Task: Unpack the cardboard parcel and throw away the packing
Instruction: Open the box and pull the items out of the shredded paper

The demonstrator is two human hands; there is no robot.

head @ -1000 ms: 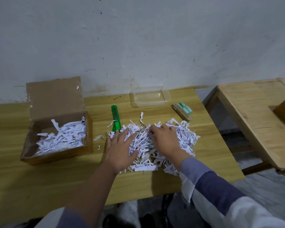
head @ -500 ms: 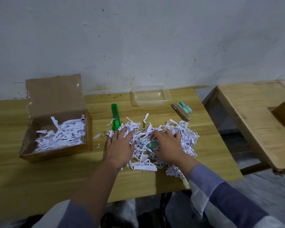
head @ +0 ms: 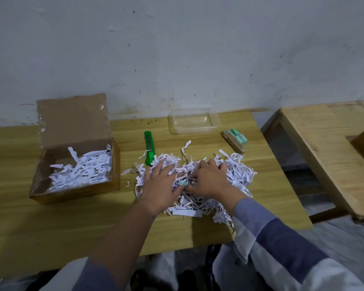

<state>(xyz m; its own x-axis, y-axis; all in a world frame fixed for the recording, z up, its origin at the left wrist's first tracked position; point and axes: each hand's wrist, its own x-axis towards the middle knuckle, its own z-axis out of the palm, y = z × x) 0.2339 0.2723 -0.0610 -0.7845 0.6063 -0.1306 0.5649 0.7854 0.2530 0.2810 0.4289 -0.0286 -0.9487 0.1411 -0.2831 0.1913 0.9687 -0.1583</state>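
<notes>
The open cardboard parcel (head: 40, 185) stands at the left of the table, flap up, with white paper shreds (head: 82, 171) still inside. A larger heap of shredded packing (head: 237, 175) lies in the middle. My left hand (head: 159, 187) rests flat on the heap with its fingers spread. My right hand (head: 210, 181) is dug into the shreds, fingers curled, its thumb against a small teal item (head: 184, 182) that peeks out between my hands.
A green box cutter (head: 149, 148) lies just behind the heap. Behind it is a clear plastic tub (head: 194, 122) near the wall, with a pack of teal rolls (head: 235, 140) to its right. A second wooden table (head: 324, 148) stands at the right, across a gap.
Both hands have kept raking through the heap. The shreds have parted and the small teal item has come into sight by my right thumb.
</notes>
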